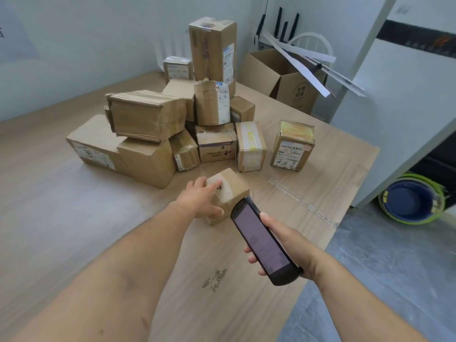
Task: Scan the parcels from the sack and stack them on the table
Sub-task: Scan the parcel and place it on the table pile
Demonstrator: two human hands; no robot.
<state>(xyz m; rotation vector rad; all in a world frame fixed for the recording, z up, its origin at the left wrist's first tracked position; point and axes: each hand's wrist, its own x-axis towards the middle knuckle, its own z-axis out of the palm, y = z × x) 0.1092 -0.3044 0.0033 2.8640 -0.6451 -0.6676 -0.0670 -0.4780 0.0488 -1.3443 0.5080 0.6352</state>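
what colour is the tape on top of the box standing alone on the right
Yellow, glossy tape across the top of the brown box; the head view, the only one, shows it.

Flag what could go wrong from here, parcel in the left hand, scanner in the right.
1. The left hand grips the small parcel from one side only; it might slip or tip as it is moved.
2. The tall box stands upright atop the pile; a knock while adding a parcel could topple it.
3. The scanner, held in the right hand, hangs near the table edge; if dropped, it may hit the floor.
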